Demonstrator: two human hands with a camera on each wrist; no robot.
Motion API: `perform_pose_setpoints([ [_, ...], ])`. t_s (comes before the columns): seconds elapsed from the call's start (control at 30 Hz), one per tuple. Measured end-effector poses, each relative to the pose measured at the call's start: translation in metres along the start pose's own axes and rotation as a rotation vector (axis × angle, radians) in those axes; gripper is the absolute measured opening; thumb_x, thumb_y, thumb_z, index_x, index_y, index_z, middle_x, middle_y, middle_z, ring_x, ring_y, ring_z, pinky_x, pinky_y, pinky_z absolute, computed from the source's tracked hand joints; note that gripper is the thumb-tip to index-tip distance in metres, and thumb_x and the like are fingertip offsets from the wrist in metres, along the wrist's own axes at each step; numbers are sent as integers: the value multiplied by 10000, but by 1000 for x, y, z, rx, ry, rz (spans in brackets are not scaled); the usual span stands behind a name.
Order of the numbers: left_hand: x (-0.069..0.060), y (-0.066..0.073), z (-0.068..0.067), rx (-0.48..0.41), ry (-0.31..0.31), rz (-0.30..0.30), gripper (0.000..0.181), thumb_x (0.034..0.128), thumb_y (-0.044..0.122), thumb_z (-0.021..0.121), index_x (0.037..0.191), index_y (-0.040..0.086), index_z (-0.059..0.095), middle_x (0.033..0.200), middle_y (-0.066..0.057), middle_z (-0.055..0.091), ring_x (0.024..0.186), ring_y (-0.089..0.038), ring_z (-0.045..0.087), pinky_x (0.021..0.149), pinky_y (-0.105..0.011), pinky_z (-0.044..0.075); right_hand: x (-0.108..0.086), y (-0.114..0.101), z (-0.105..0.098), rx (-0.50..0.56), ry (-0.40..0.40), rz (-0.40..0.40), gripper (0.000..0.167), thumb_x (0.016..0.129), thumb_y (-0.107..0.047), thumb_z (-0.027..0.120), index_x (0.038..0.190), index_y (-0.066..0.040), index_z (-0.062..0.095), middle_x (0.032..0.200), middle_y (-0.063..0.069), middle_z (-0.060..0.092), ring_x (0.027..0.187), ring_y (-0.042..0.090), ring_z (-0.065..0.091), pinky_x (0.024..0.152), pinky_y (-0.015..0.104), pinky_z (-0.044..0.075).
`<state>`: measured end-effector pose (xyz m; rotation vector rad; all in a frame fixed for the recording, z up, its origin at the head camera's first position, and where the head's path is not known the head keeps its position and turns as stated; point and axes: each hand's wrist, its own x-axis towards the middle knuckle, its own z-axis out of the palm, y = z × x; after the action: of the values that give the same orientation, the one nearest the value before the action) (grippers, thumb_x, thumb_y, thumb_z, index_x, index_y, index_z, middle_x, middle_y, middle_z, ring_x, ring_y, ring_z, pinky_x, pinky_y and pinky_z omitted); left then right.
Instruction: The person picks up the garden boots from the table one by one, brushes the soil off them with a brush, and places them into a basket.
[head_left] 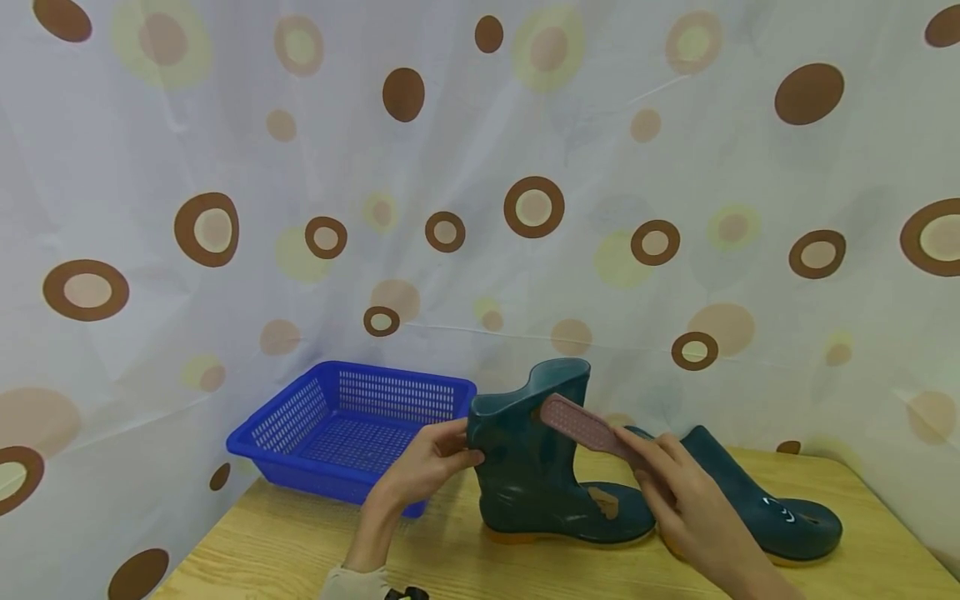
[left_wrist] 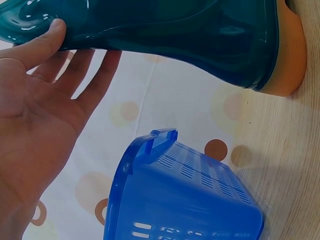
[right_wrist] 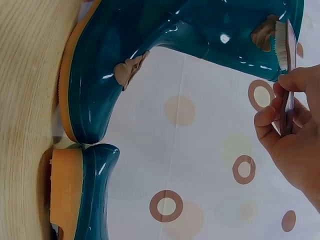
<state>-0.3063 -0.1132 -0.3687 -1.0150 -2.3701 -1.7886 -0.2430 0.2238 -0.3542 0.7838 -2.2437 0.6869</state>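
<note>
A dark green rain boot (head_left: 525, 475) with a tan sole stands upright on the table. My left hand (head_left: 423, 462) grips the back of its shaft near the top, thumb on the near side and fingertips partly hidden behind it. In my right hand (head_left: 693, 508) is a pinkish scrubbing brush (head_left: 581, 425), held by its handle. Its pale bristles (right_wrist: 281, 47) are at a brown smear (right_wrist: 265, 33) high on the shaft; the right wrist view does not settle whether they touch it. Another brown lump (right_wrist: 131, 69) sticks to the boot's instep.
A second green boot (head_left: 795, 529) is at the right, partly hidden by my right hand, with a small brown spot on its toe. To the left, a blue perforated basket (head_left: 330, 477) stands on the wooden table (head_left: 247, 550). A dotted sheet (head_left: 480, 275) hangs behind.
</note>
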Motion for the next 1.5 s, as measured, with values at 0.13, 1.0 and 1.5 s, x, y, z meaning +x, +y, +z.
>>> perform_pose_setpoints([
  [0.13, 0, -1, 0, -1, -1, 2, 431, 966, 68, 617, 1393, 113, 577, 1281, -147, 667, 1162, -290, 661, 979, -372, 547, -1, -1, 1, 11, -31, 6, 608, 896, 91, 623, 1441, -158, 520, 905, -77, 431, 640, -39, 318, 521, 169, 328],
  [1.0, 0, 0, 2, 7, 29, -19, 469, 963, 61, 620, 1419, 145, 552, 1287, -142, 667, 1177, -305, 653, 1004, -453, 528, -2, 2, -7, 19, 16, -36, 633, 840, 119, 664, 1402, -157, 569, 934, -98, 492, 712, -26, 347, 540, 168, 329],
  [1.5, -2, 1, 1, -1, -1, -19, 456, 966, 64, 616, 1414, 127, 557, 1271, -147, 669, 1165, -288, 658, 1003, -411, 532, 0, -3, 2, 31, -10, -27, 564, 885, 74, 661, 1403, -124, 559, 1009, -74, 513, 683, -35, 356, 536, 174, 331],
])
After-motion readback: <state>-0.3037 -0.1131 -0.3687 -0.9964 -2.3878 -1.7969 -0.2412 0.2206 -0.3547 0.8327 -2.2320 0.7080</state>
